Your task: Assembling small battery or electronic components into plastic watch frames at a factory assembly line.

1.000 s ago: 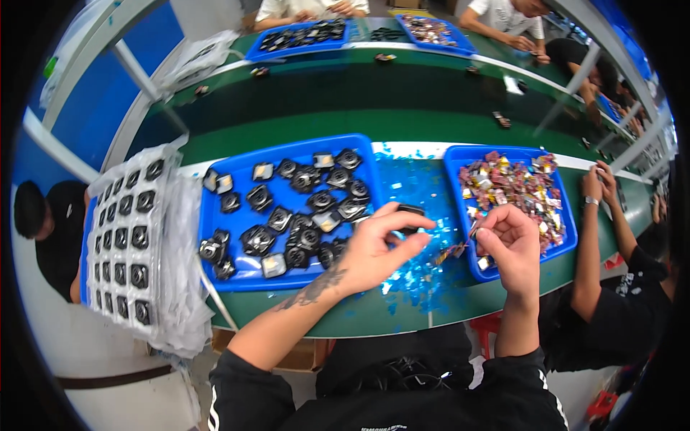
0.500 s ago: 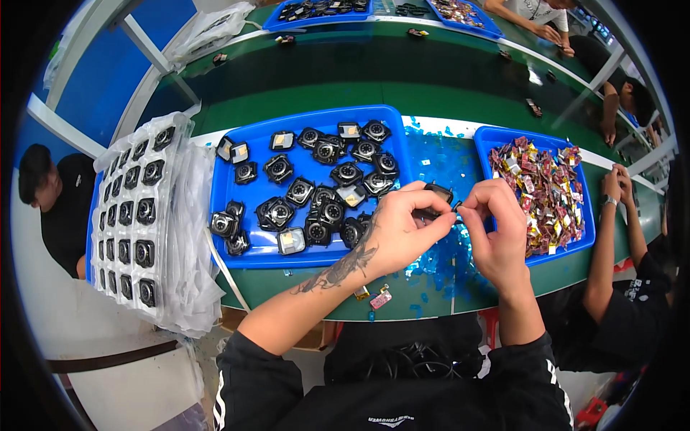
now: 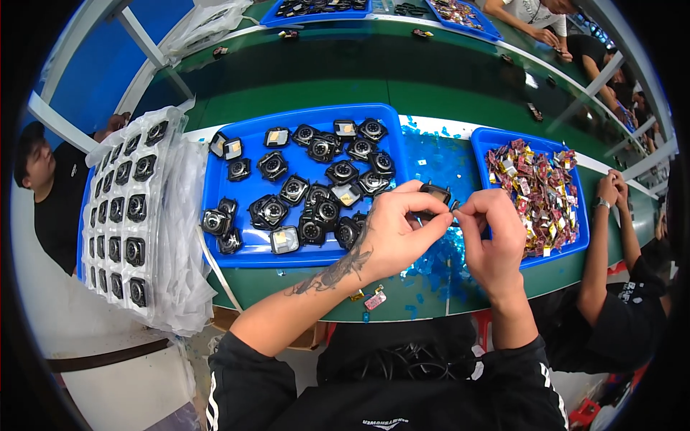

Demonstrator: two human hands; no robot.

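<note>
A dark smartwatch case (image 3: 436, 191) is gripped by my left hand (image 3: 402, 233), its thumb and forefinger closed and its top edge showing above the fingers. Close against it, my right hand (image 3: 494, 233) pinches at the side of the case; a small dark bit shows at the fingertips, too small to name. Beneath both hands lie scattered blue film pieces (image 3: 438, 262). To the left, a blue tray (image 3: 248, 188) holds many black watch cases. On the right, another blue tray (image 3: 575, 244) is heaped with small red, gold and silver parts.
White plastic trays (image 3: 126, 194) of watch cases are stacked at far left, edged by plastic sheets. A pink-red part (image 3: 375, 299) lies near the green table's (image 3: 323, 305) front edge. Across a dark belt (image 3: 309, 68) stand more blue trays. Co-workers sit left, right and at far right.
My view has shifted slightly, so the trays sit a little further left. Both hands stay together at the watch case. The person at left has turned and raised a hand.
</note>
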